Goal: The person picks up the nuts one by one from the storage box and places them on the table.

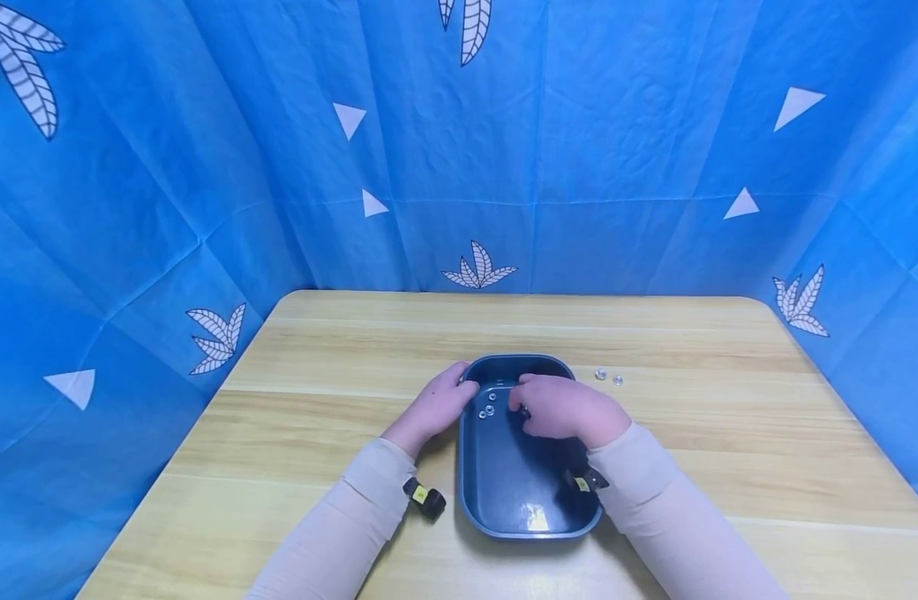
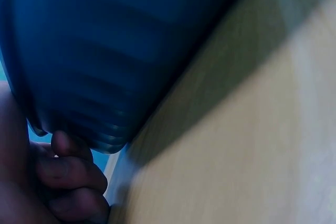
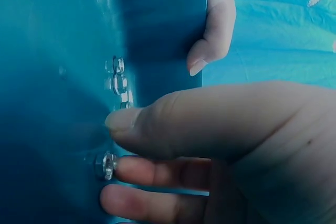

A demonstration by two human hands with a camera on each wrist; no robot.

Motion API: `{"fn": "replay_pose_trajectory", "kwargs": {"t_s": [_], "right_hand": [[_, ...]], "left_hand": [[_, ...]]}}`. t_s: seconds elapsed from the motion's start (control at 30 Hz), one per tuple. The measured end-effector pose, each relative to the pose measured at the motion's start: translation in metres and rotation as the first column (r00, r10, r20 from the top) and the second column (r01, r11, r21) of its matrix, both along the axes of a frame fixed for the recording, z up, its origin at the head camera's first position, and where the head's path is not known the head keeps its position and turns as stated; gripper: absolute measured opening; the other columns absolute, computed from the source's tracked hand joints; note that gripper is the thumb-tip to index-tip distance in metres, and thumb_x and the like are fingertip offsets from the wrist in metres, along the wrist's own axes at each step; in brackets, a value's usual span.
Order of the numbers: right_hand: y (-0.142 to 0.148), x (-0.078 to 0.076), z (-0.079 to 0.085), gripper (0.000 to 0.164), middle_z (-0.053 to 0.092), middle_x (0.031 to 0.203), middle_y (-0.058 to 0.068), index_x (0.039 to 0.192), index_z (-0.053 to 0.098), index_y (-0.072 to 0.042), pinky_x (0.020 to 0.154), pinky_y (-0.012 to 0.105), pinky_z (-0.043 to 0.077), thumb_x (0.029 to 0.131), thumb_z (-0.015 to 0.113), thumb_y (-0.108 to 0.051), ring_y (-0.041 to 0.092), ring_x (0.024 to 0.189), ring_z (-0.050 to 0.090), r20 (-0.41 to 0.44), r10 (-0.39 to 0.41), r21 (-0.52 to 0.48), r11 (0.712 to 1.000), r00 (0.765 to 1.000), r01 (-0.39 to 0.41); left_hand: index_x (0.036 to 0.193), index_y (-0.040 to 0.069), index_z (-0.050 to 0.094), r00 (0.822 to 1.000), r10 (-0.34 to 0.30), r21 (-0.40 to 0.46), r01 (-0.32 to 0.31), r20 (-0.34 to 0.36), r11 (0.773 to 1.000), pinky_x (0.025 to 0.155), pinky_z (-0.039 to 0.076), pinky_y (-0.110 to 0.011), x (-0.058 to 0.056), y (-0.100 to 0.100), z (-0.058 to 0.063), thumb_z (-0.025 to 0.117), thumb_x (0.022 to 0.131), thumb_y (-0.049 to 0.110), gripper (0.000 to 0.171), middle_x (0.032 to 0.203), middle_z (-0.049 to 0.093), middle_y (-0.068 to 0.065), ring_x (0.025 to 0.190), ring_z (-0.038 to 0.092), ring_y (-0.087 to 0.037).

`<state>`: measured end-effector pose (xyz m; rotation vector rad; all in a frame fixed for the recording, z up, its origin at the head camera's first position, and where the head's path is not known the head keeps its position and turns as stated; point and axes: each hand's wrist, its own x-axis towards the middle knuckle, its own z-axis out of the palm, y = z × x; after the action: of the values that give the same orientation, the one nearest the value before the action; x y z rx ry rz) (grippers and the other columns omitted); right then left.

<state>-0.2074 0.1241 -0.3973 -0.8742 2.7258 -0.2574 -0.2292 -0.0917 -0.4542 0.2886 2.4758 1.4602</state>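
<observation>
My left hand grips the far left rim of a dark blue tray, thumb over the edge. In the left wrist view its fingers curl outside the tray wall. Over the tray's far right part is my right hand. In the right wrist view one fingertip touches or nearly touches a shiny metal nut on the tray floor, and the thumb is apart from it. More small nuts lie in the tray to the left of my right hand.
Two more nuts, one farther left and one farther right, lie on the wooden table right of the tray. A blue cloth with leaf and triangle prints hangs behind the table and along both sides.
</observation>
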Motion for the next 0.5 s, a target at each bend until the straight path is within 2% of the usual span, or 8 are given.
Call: {"fn": "replay_pose_trajectory", "kwargs": {"t_s": [0.17, 0.27, 0.37, 0.5], "right_hand": [[0.0001, 0.0001, -0.0015, 0.021, 0.071, 0.105, 0.001, 0.103, 0.073, -0.012, 0.103, 0.041, 0.047, 0.085, 0.070, -0.001, 0.025, 0.126, 0.057, 0.015, -0.017, -0.006, 1.000, 1.000, 0.017], [0.0003, 0.0006, -0.0027, 0.020, 0.069, 0.098, -0.001, 0.098, 0.071, -0.014, 0.095, 0.039, 0.051, 0.084, 0.068, 0.001, 0.022, 0.108, 0.063, 0.009, -0.011, 0.000, 1.000, 1.000, 0.011], [0.0002, 0.0008, -0.0041, 0.019, 0.064, 0.089, -0.004, 0.093, 0.069, -0.016, 0.083, 0.035, 0.052, 0.084, 0.068, 0.001, 0.016, 0.085, 0.059, -0.010, 0.003, 0.023, 1.000, 1.000, -0.003], [-0.0002, 0.0002, -0.0068, 0.019, 0.061, 0.083, -0.007, 0.089, 0.066, -0.019, 0.076, 0.033, 0.051, 0.085, 0.068, 0.000, 0.013, 0.076, 0.055, -0.023, 0.008, 0.050, 0.999, 1.000, -0.007]], "left_hand": [[0.137, 0.020, 0.057, 1.000, 0.000, 0.003, 0.000, 0.004, 1.000, 0.109, 0.039, -0.055, 0.0012, -0.0002, -0.0002, 0.047, 0.101, 0.037, 0.041, 0.130, 0.061, 0.000, 0.123, 0.054, -0.025], [0.137, 0.020, 0.057, 1.000, 0.001, 0.005, -0.001, 0.006, 1.000, 0.109, 0.038, -0.055, 0.0022, -0.0004, 0.0007, 0.047, 0.102, 0.036, 0.040, 0.129, 0.061, 0.000, 0.123, 0.054, -0.025], [0.137, 0.020, 0.057, 1.000, 0.001, 0.004, -0.001, 0.006, 1.000, 0.109, 0.038, -0.056, 0.0032, -0.0005, 0.0023, 0.046, 0.102, 0.036, 0.040, 0.129, 0.061, 0.000, 0.124, 0.054, -0.026], [0.138, 0.019, 0.057, 1.000, 0.000, 0.001, 0.000, 0.000, 1.000, 0.110, 0.037, -0.056, 0.0034, -0.0003, 0.0032, 0.047, 0.102, 0.036, 0.041, 0.130, 0.061, -0.001, 0.126, 0.054, -0.026]]}}
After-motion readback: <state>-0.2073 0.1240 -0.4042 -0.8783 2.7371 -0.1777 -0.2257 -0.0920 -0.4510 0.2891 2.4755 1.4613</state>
